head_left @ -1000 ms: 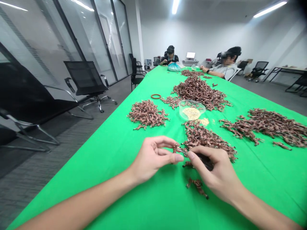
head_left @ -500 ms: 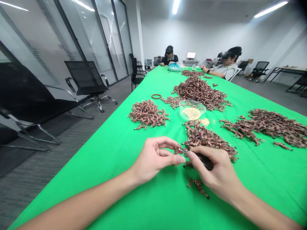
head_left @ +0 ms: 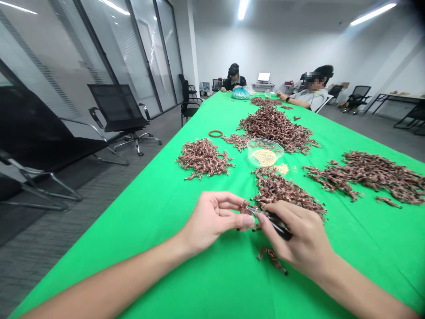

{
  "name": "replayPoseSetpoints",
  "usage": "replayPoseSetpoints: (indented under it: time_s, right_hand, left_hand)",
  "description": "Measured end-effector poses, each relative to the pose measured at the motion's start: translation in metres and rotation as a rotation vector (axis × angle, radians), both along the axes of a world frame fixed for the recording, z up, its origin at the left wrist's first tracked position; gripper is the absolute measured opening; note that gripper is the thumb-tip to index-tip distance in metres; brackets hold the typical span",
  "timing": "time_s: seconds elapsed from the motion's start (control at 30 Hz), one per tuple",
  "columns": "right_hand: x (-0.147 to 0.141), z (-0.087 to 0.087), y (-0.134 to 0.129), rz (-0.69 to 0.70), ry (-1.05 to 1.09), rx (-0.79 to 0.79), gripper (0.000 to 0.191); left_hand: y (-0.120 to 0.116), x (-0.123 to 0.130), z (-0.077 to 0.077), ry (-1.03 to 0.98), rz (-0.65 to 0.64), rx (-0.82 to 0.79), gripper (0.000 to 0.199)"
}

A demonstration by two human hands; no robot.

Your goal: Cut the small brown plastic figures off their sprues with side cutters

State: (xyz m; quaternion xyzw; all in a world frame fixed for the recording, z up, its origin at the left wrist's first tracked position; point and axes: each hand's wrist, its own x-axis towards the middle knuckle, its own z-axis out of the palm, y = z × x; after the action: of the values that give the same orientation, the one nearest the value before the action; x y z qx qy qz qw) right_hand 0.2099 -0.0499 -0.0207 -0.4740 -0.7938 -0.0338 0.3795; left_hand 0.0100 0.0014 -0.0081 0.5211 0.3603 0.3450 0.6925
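Observation:
My left hand [head_left: 217, 217] is closed at the fingertips around a small brown animal-like figurine [head_left: 245, 206], mostly covered by the fingers. In my right hand [head_left: 299, 235] is a black-handled tool [head_left: 281, 229] with a thin metal tip. That tip meets the figurine beside my left fingertips; the exact kind of tool is hard to make out. Just below my right hand a loose brown figurine [head_left: 272, 260] lies on the green cloth [head_left: 212, 283]. Behind the tool spreads a pile of similar brown figurines [head_left: 285, 190], partly hidden by my right hand.
A clear plastic bowl [head_left: 265, 150] holds pale bits, some spilled beside it. More figurine piles lie at the left [head_left: 204, 157], back [head_left: 275, 126] and right [head_left: 381, 173]. A brown ring [head_left: 215, 133] rests nearby. Two people sit farther along the table; office chairs [head_left: 117, 106] stand left.
The tool's tip and my right hand have shifted very slightly left and down at the held figurine. My left hand stays nearly in place; the whole view has moved slightly.

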Motion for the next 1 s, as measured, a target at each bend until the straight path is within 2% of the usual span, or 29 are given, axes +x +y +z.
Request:
replayPoseSetpoints:
  time_s: [0.13, 0.27, 0.37, 0.67, 0.9, 1.0]
  right_hand:
    - [0.001, 0.002, 0.001, -0.008, 0.019, 0.028, 0.013]
    - [0.001, 0.007, 0.002, -0.06, 0.224, -0.092, 0.009]
    - [0.002, 0.008, 0.003, -0.1, 0.296, -0.156, 0.012]
    - [0.0, 0.007, 0.004, -0.079, 0.3, -0.181, 0.013]
    - [-0.001, 0.008, 0.001, -0.012, 0.283, -0.208, 0.011]
    - [-0.003, 0.008, 0.0, 0.017, 0.274, -0.224, 0.011]
  left_hand:
    - [0.002, -0.001, -0.001, -0.005, 0.0, 0.042, 0.037]
    - [0.009, -0.004, 0.001, -0.02, 0.034, 0.101, 0.03]
    - [0.014, -0.005, 0.0, -0.053, 0.015, 0.077, 0.026]
    - [0.012, -0.004, 0.003, -0.217, -0.125, -0.107, 0.028]
    - [0.005, -0.004, 0.006, -0.166, -0.213, -0.075, 0.014]
    - [0.004, -0.005, 0.007, -0.121, -0.22, -0.06, 0.014]
